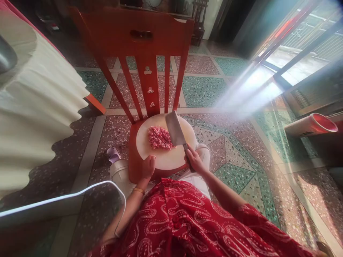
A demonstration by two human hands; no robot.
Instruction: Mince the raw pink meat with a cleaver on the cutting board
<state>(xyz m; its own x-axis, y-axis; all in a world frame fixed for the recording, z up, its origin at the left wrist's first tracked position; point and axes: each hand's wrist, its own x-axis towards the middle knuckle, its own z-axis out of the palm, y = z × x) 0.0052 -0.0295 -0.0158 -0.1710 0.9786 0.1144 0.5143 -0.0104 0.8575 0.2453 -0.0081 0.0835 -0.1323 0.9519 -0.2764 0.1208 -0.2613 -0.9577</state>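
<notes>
Far left: ivory cloth with a scalloped hem hanging down, thin white cable looping across below it, ending over the left forearm in view. Next, lilac slipper on the floor beside the chair. Reddish-brown wooden chair, slatted back with clover cutouts, faces the person.

Left hand, thin gold-coloured bracelet on its wrist: fingers curled in narrow, thumb side up, at the near-left rim of the board. Can't tell if it grips the rim.

Round cream chopping board sits on the chair seat. Pinkish-red chopped meat is in one flat heap, roughly mid-board, slightly left. Grey metal cleaver with a broad rectangular blade slants over the heap's right side; can't tell if blade touches meat.

Right hand is wrapped around the cleaver's dark handle, near the board's right rim.

Right side: pink-and-green terrazzo floor, then bright glazed doorway, and white cylindrical bin with red inside below it.
</notes>
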